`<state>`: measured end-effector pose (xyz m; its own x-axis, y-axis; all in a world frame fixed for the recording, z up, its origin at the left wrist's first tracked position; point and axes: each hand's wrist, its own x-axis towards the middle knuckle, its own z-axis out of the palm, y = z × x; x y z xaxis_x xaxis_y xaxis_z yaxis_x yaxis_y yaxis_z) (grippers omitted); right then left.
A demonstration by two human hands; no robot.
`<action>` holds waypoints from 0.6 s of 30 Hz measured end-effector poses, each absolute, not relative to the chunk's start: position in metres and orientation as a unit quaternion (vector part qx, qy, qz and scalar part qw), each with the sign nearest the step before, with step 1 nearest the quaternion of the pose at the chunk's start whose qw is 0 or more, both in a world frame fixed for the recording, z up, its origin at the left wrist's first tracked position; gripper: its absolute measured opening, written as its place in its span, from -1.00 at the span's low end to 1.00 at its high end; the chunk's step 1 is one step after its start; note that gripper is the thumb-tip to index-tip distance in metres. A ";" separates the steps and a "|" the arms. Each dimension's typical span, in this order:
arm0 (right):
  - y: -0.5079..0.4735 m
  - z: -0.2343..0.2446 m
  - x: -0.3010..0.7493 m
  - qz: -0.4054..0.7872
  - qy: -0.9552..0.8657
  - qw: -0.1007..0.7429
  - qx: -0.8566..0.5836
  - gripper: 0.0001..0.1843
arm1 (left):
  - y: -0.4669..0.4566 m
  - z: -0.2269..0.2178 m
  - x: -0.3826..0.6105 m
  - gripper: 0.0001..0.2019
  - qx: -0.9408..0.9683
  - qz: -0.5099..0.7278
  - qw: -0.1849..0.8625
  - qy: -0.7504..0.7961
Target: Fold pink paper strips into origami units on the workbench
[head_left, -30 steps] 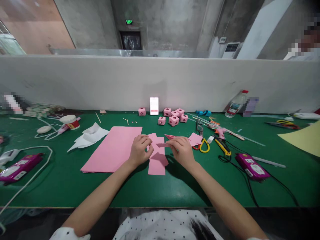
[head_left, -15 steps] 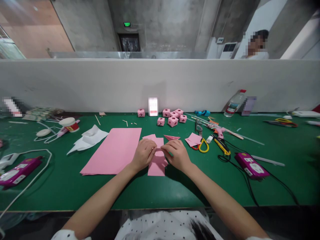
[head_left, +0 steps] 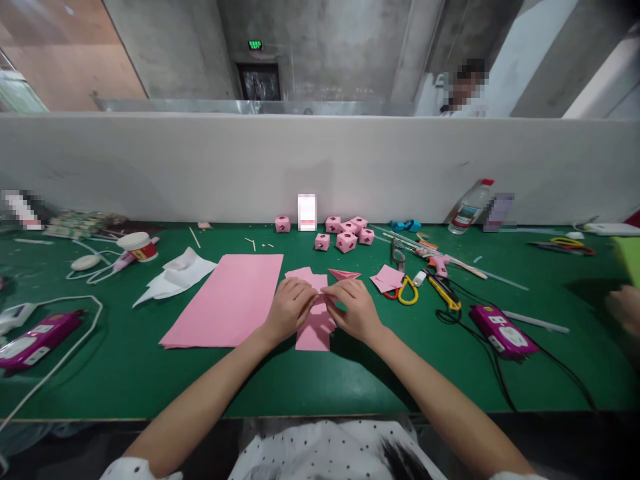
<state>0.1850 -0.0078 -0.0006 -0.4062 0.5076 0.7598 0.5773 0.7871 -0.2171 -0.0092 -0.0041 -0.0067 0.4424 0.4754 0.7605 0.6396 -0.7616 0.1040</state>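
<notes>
My left hand (head_left: 291, 308) and my right hand (head_left: 357, 309) meet at the middle of the table, fingertips nearly touching. Between them they pinch a small piece of pink paper (head_left: 321, 297), mostly hidden by the fingers. Flat pink paper pieces (head_left: 313, 336) lie beneath the hands. A folded pink paper (head_left: 343, 274) rests just beyond my right hand. To the left of my left hand is a stack of large pink sheets (head_left: 227, 303). Small pink paper squares (head_left: 387, 278) lie to the right, partly over the scissors (head_left: 408, 292).
Several pink paper cubes (head_left: 346, 241) stand near the partition (head_left: 225, 170), beside an upright phone (head_left: 307, 213). At right are a yellow utility knife (head_left: 445, 293), a glue gun (head_left: 440, 265), a purple power strip (head_left: 503, 331) and a bottle (head_left: 469, 210). Another person's hand (head_left: 625, 307) shows at the right edge.
My fingertips have drawn slightly closer together over the small paper. Another person's hand and a green object have come in at the right edge. The person behind the partition has moved left.
</notes>
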 end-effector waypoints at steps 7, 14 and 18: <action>-0.011 0.000 0.181 -0.039 -0.837 0.441 -0.321 -0.92 | -0.004 -0.009 -0.007 -0.90 -0.855 -0.394 0.115 -0.318; -0.010 0.000 0.180 -0.068 -0.830 0.443 -0.332 -0.96 | -0.006 -0.009 -0.005 -0.90 -0.862 -0.375 0.132 -0.314; -0.007 0.000 0.181 -0.079 -0.825 0.450 -0.333 -0.94 | -0.007 -0.007 -0.005 -0.89 -0.861 -0.371 0.137 -0.319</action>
